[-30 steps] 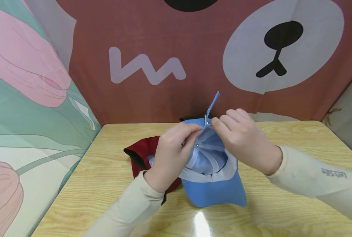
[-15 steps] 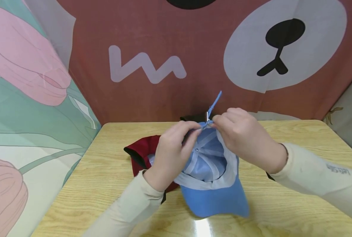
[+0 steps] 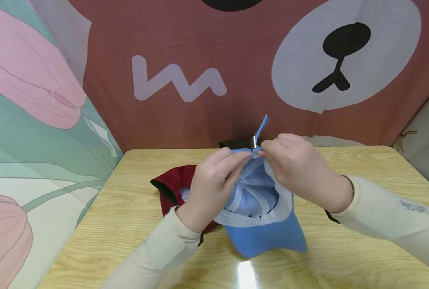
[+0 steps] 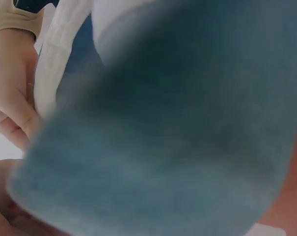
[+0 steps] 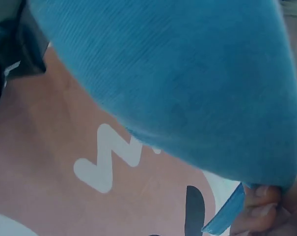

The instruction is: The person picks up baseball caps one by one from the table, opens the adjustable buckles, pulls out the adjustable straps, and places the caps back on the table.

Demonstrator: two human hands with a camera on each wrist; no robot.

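A light blue baseball cap (image 3: 266, 237) hangs tilted over the table, with its pale inside facing me and its brim lowest. My left hand (image 3: 211, 184) pinches the cap's back strap beside a small metal buckle (image 3: 254, 142). On the buckle's other side, my right hand (image 3: 302, 172) grips the back edge of the cap between thumb and curled fingers. The loose strap end (image 3: 261, 127) sticks up past the buckle. Blue fabric (image 4: 163, 167) fills most of the left wrist view. In the right wrist view, fingers (image 5: 261, 211) hold the cap's edge beside the strap end (image 5: 229, 211).
A dark red cap (image 3: 175, 176) lies on the wooden table (image 3: 110, 233) to the left, partly behind my left hand. Something black (image 3: 236, 143) shows at the table's back edge behind the blue cap. A printed cloth backdrop (image 3: 178, 36) rises behind the table.
The blue cap dips toward me, then rises slightly, its brim ending a little farther right. Both hands keep hold near the buckle, with the left fingertips now closer to it.
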